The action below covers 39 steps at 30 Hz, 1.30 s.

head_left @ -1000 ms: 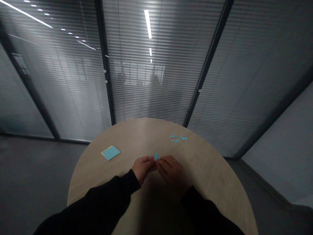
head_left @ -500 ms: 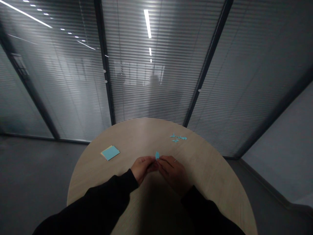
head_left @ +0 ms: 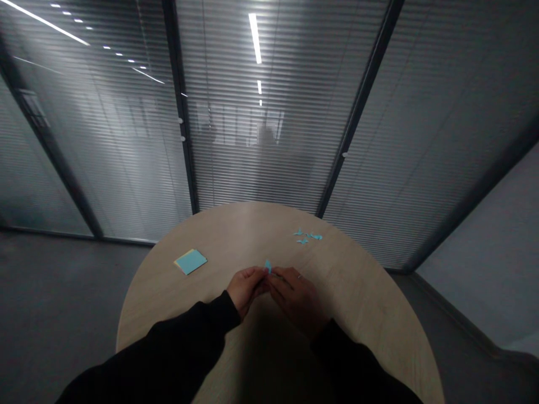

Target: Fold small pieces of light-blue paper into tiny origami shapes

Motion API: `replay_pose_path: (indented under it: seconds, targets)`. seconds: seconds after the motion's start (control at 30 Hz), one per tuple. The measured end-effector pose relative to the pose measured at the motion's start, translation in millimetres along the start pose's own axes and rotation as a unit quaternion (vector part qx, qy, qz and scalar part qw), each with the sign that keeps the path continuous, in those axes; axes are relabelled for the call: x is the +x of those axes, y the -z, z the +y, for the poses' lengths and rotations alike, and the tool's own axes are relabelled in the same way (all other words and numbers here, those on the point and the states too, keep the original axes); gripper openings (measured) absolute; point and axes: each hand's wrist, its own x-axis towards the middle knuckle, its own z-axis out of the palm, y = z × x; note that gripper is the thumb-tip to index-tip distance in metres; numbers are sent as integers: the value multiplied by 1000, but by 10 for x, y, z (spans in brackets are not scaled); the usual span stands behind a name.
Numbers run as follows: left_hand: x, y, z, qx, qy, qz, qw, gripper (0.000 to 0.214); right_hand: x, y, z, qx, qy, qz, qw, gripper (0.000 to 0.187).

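Dimly lit round wood-grain table (head_left: 248, 224); slatted blinds (head_left: 261, 182) beyond, twelve o'clock; blue-topped stack (head_left: 191, 262) at ten, blue scraps (head_left: 315, 237) at one. Left hand (head_left: 246, 287) and right hand (head_left: 298, 294) pinch blue piece (head_left: 268, 265).

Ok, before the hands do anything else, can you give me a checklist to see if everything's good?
1. Left hand on the little blue paper: ok, its fingertips pinch the lower part.
2. Right hand there too: ok, its fingertips are at the same paper.
3. Square paper sheets out of the way: ok, they lie apart from the hands, on the left, blue on top.
4. Small blue shapes safe from bumps: ok, they lie beyond the right hand on the round table.
5. Folds neat: cannot tell, the paper is tiny and partly covered by fingers.
6. Bright light on the hands: not ok, they look dim.
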Motion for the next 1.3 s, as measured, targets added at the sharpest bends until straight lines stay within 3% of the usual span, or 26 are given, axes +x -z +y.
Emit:
replay_pose_path:
  seconds: [0.1, 0.23, 0.3, 0.5, 0.83, 0.97, 1.17, 1.3]
  targets:
    - [21, 34, -32, -3, -7, 3, 1000, 41, -6, -28, -9, 97, -91, 29, 991, 15]
    - [39, 59, -58, 6, -11, -4, 1000, 38, 5, -41, -21, 260, -302, 37, 917, 22]
    - [37, 59, -60, 6, -6, -13, 1000, 38, 16, -38, -17, 309, -333, 25, 890, 24]
    - [15, 55, -32, 8, 16, -40, 999, 36, 18, -24, 35, 349, -338, 8, 874, 21]
    - [-49, 14, 71, -7, 61, -50, 997, 29, 46, 80, 71, 352, -304, -6, 885, 15]
    - [-68, 1, 89, -8, 72, -61, 996, 28, 29, 102, 100, 317, -267, -7, 910, 12]
    - [-60, -6, 70, 32, 47, -72, 996, 33, 47, 130, 42, 258, -235, -4, 937, 13]
    - [-33, 2, 48, 102, -7, -64, 993, 39, 69, 115, -27, 284, -285, 5, 916, 15]
